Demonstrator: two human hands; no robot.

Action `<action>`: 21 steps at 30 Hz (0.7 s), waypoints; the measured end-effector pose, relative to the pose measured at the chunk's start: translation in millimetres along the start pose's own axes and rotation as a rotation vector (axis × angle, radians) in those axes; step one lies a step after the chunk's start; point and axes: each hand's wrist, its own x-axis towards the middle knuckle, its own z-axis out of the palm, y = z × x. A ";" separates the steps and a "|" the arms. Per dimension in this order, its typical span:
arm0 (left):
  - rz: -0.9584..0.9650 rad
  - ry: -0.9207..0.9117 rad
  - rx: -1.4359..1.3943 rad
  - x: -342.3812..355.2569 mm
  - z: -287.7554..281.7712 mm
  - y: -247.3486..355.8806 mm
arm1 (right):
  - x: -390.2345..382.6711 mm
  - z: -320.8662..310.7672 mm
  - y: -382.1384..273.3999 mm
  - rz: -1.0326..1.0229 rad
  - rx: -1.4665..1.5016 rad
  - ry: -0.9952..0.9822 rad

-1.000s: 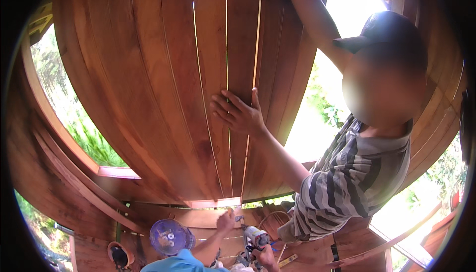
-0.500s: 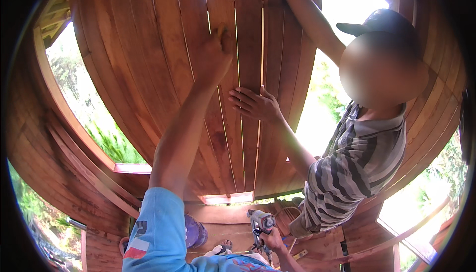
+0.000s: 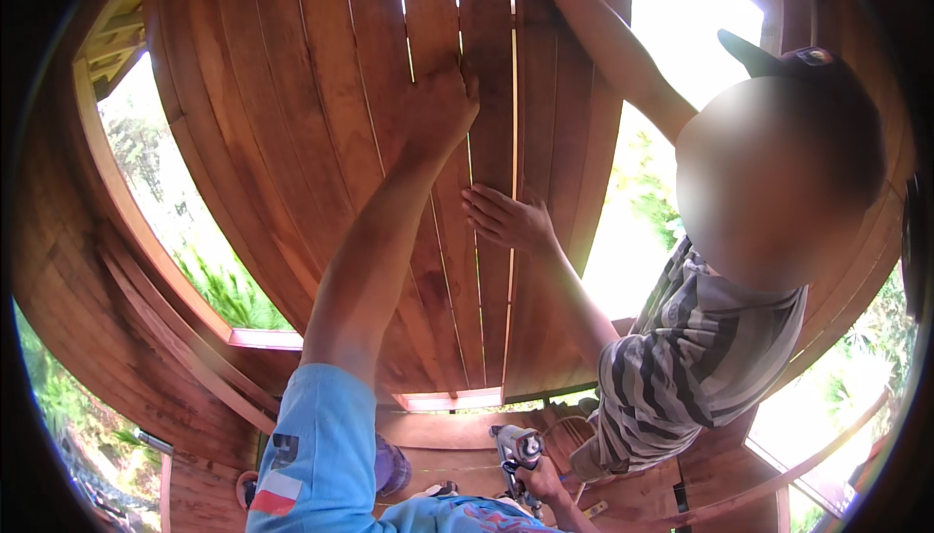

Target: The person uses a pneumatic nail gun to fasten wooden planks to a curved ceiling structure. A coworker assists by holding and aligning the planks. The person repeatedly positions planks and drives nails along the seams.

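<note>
Left edge: a window opening [image 3: 185, 231] framed in reddish timber, green foliage beyond it, bright daylight through.

Centre: a wall of vertical boards [image 3: 321, 144], red-brown, smooth-planed with a straight grain, narrow daylight slits between several of them. The boards bend toward the rim of the view.

Left hand [image 3: 440, 105]: raised on a bare forearm out of a light-blue short sleeve [image 3: 311, 455] bearing a small red-and-white patch. The hand lies against one board [image 3: 486, 66] near its upper part, fingers curled at the board's left edge beside a bright gap; whether it grips the edge or only presses on it, I cannot tell.

Just below and right: a co-worker's hand [image 3: 506, 220], flat and spread, palm on the same board at mid-height. Their other arm reaches up along the right edge of the boarded wall.

Lower centre, at the bottom edge: right hand [image 3: 543, 482] closed around the handle of a grey metallic power tool [image 3: 518, 447], held low, well apart from the board.

Right: the co-worker wears a grey-and-black striped shirt [image 3: 700, 358] and a dark cap [image 3: 788, 61].
</note>
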 end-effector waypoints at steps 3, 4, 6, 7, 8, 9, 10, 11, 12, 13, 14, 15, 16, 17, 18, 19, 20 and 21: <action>0.031 0.024 -0.029 6.7 5.4 5.1 | 8.1 -7.0 -12.6 -0.003 -0.019 -0.016; 0.037 0.032 -0.030 8.2 6.5 6.8 | 10.3 -9.0 -16.1 0.002 -0.032 -0.027; 0.001 0.004 -0.088 12.6 8.2 9.9 | 14.5 -11.3 -22.0 -0.003 -0.059 -0.044; -0.041 -0.028 -0.145 15.2 8.2 10.5 | 17.1 -12.1 -24.6 -0.014 -0.073 -0.050; -0.075 -0.035 -0.198 16.7 8.4 10.6 | 19.0 -13.0 -26.5 -0.023 -0.091 -0.057; -0.055 -0.058 -0.142 17.7 9.2 10.8 | 21.7 -14.0 -28.5 -0.022 -0.100 -0.063; -0.022 -0.052 -0.085 18.2 10.9 11.4 | 23.8 -15.1 -29.8 -0.022 -0.111 -0.069; 0.009 -0.046 -0.029 19.6 13.5 12.0 | 26.6 -16.8 -31.1 -0.022 -0.124 -0.074; 0.016 -0.029 -0.017 21.9 16.7 12.8 | 29.3 -18.9 -32.0 -0.059 -0.129 -0.108; 0.023 -0.016 -0.004 23.9 20.7 13.8 | 32.7 -20.5 -33.0 -0.064 -0.153 -0.107; 0.029 -0.008 0.012 24.6 24.2 14.3 | 35.4 -20.9 -33.5 -0.064 -0.174 -0.109; 0.019 0.001 0.018 26.0 27.8 14.8 | 36.8 -21.6 -34.0 -0.066 -0.196 -0.109; 0.010 0.012 0.023 29.2 31.1 15.3 | 39.5 -20.7 -35.4 0.002 -0.185 -0.109; -0.004 0.006 0.025 31.7 33.8 16.1 | 39.9 -20.7 -37.4 -0.038 -0.155 -0.115; 0.002 0.017 0.034 33.1 35.9 15.8 | 40.1 -19.4 -40.9 -0.055 -0.138 -0.101; 0.001 0.011 0.039 35.4 37.0 15.6 | 40.5 -18.1 -46.6 -0.075 -0.120 -0.085; -0.005 -0.005 0.046 37.3 37.9 15.2 | 41.3 -16.2 -54.8 -0.062 -0.157 -0.080; -0.014 -0.013 0.084 38.7 37.8 14.2 | 41.5 -14.3 -65.4 -0.047 -0.196 -0.074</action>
